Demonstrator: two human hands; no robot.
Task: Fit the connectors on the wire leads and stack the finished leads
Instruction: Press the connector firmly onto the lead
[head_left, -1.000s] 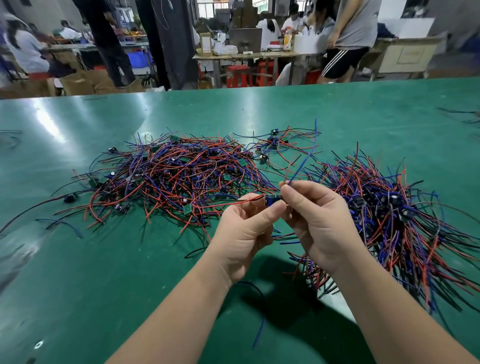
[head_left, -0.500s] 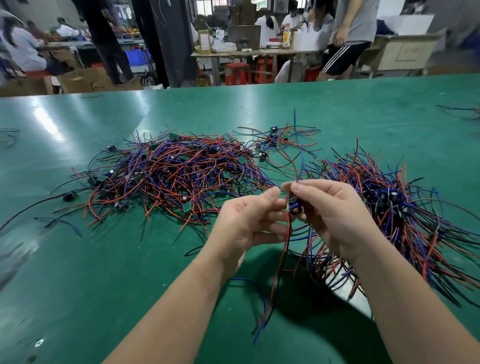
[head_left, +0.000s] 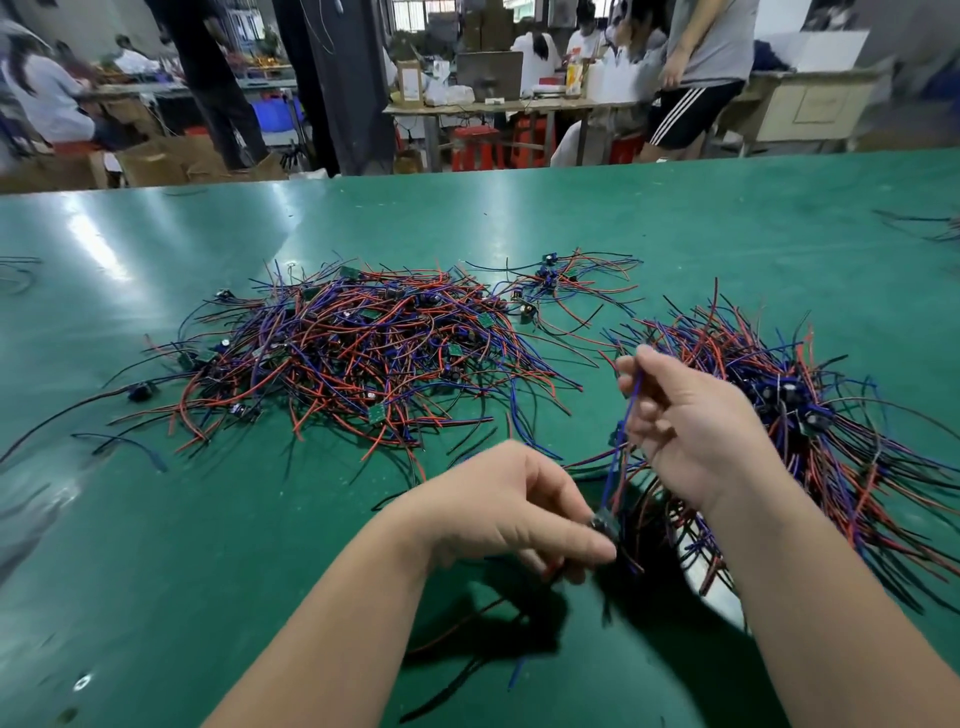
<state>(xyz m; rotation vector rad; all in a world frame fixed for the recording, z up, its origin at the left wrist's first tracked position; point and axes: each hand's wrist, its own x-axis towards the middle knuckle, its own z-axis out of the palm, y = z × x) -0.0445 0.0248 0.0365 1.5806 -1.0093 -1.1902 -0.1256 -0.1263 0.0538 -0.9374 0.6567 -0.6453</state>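
a small dark connector is pinched between the thumb and fingers of the left hand, low and near, just left of the right heap. a blue lead is drawn straight up from it and is gripped near its top by the curled fingertips of the right hand, which is raised farther off and to the right. the lead is judged to be held taut so that its end can be seated squarely in the connector; whether it is seated cannot be told, since the joint is blurred. the wires are thin, limp and glossy-sheathed in red, blue and black. in the left heap they are tangled with small green boards and dark round parts, so it is taken as the supply. in the right heap they are fanned out with the dark parts gathered together, which suggests finished work. both are spread on a smooth green table with a dull sheen.
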